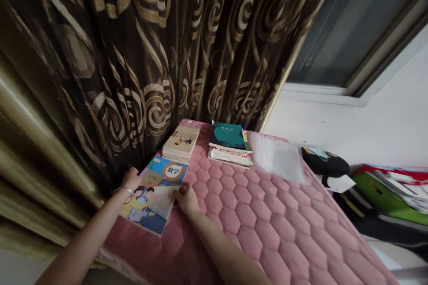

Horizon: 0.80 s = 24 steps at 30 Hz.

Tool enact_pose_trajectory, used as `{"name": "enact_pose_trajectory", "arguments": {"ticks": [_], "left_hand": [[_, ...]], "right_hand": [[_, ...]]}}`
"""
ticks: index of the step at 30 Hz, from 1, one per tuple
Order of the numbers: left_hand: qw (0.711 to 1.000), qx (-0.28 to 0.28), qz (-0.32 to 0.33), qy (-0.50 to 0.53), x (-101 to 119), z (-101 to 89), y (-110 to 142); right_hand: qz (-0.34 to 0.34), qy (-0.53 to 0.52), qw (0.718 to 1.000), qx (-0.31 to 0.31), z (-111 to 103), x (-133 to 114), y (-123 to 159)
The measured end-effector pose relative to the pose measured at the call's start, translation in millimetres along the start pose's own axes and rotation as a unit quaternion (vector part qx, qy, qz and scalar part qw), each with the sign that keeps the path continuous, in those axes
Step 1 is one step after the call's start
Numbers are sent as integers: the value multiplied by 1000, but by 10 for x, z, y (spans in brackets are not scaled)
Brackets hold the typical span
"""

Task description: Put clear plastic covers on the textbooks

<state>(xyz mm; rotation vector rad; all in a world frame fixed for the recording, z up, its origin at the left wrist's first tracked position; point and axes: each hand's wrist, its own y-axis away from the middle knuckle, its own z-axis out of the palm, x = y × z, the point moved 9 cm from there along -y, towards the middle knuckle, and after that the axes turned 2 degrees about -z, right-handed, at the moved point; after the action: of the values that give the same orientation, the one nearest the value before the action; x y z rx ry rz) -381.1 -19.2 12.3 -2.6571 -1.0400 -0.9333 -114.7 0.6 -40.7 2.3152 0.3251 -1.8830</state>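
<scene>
A blue textbook (pixel 163 189) with cartoon figures and a white title bubble lies face up near the left edge of the pink quilted surface. My left hand (pixel 131 179), with a bracelet at the wrist, grips its left edge. On the opposite edge, my right hand (pixel 187 198) closes with thumb and fingers on the same book. Just beyond its top edge sits a neat stack of tan-covered books (pixel 180 142). To the right of that stack is a pile topped by a teal book (pixel 228 136). Clear plastic sleeves (pixel 277 156) lie right of the pile.
Dark swirl-patterned curtains (pixel 187 53) hang behind and left of the pink quilted surface (pixel 254 213). At the right stand a black bag (pixel 324 162) and a green container (pixel 384 196) with papers on top. A window (pixel 334 31) is at upper right.
</scene>
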Motion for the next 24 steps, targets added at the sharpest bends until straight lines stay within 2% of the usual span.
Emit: {"name": "enact_pose_trajectory", "arguments": {"ticks": [4, 8, 15, 20, 22, 24], "left_hand": [[1000, -5, -16, -20, -12, -5, -26], [999, -4, -25, -28, 0, -19, -15], [999, 13, -27, -28, 49, -51, 110], [998, 32, -13, -62, 115, -85, 241], [994, 56, 28, -92, 197, -82, 349], [976, 78, 142, -146, 408, 2, 520]], "right_hand": [[20, -33, 999, -3, -36, -85, 45], [3, -17, 1000, 1, -78, -251, 104], [-46, 128, 990, -38, -44, -437, 105], [-44, 274, 960, -41, -60, -499, 169], [-40, 336, 940, -36, -83, -503, 213], [-48, 378, 924, -36, -83, -504, 250]]}}
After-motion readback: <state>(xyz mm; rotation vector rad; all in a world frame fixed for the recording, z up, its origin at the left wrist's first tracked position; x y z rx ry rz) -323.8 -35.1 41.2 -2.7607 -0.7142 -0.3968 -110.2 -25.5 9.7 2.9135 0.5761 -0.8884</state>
